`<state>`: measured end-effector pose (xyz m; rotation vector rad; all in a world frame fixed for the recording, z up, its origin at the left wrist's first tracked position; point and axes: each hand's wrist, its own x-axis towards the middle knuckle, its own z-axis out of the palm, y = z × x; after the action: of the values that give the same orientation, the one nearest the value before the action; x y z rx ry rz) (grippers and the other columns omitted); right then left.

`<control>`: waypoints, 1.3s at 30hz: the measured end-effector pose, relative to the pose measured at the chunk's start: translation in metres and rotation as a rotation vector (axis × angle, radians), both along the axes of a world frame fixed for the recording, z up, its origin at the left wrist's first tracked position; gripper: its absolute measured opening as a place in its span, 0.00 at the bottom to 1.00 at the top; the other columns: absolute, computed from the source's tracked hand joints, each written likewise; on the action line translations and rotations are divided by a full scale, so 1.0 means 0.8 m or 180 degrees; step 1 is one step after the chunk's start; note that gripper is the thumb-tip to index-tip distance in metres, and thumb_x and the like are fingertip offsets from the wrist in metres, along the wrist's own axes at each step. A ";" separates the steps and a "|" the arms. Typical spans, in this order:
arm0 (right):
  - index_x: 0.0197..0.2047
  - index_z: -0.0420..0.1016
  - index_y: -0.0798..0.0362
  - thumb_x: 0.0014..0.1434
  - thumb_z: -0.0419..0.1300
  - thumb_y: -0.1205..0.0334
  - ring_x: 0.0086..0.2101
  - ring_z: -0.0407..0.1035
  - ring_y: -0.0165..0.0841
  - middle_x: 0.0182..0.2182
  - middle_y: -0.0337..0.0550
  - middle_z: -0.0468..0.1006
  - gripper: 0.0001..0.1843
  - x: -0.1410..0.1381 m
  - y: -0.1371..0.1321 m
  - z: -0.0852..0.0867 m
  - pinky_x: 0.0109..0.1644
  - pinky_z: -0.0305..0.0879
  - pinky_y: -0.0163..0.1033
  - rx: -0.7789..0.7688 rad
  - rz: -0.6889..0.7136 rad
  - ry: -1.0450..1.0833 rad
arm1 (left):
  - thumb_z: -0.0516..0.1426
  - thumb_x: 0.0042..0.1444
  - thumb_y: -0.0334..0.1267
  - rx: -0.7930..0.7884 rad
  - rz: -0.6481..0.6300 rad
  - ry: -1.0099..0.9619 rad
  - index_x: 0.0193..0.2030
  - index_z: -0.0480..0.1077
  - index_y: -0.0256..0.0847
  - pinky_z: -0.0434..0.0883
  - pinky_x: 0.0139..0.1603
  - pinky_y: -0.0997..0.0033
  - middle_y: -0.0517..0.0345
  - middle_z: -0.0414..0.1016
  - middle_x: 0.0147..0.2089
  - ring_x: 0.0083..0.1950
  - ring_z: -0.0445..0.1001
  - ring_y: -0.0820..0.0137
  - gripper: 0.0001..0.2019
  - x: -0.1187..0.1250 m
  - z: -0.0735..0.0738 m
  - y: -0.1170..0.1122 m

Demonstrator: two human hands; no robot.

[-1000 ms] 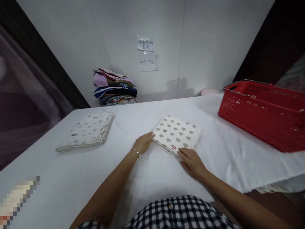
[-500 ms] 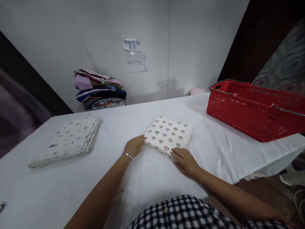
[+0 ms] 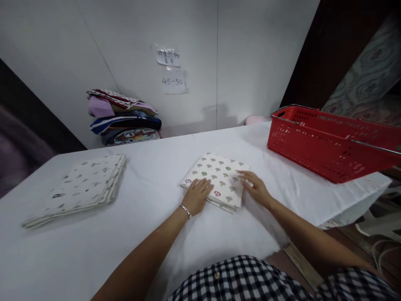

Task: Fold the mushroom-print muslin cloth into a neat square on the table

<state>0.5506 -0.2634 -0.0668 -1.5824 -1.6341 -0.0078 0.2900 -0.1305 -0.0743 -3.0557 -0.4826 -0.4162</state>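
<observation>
A folded white cloth with a mushroom print (image 3: 219, 175) lies on the white-covered table (image 3: 163, 167) in front of me. My left hand (image 3: 198, 195), with a bracelet on the wrist, rests flat on the cloth's near left corner, fingers spread. My right hand (image 3: 255, 187) touches the cloth's right edge, fingers stretched out over it. Neither hand grips anything.
Another folded patterned cloth (image 3: 78, 188) lies at the left of the table. A stack of folded clothes (image 3: 123, 117) stands against the back wall under two paper notes (image 3: 171, 69). A red plastic basket (image 3: 328, 138) sits at the right, near the table's edge.
My left hand has moved from the cloth's left edge onto its top. My right hand has moved from the near corner to the right edge. The view has turned right.
</observation>
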 end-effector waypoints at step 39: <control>0.57 0.64 0.45 0.58 0.50 0.63 0.48 0.64 0.39 0.52 0.46 0.66 0.23 -0.037 0.028 -0.018 0.40 0.69 0.42 -0.0429 -0.0447 -0.0722 | 0.51 0.59 0.37 -0.0639 0.1110 -0.1052 0.47 0.71 0.46 0.58 0.59 0.57 0.57 0.73 0.52 0.58 0.64 0.65 0.12 -0.035 -0.011 -0.010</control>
<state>0.5213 -0.2411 -0.0815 -1.8531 -1.7213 -0.1592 0.2621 -0.1384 -0.0828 -2.9962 -1.1103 -0.9061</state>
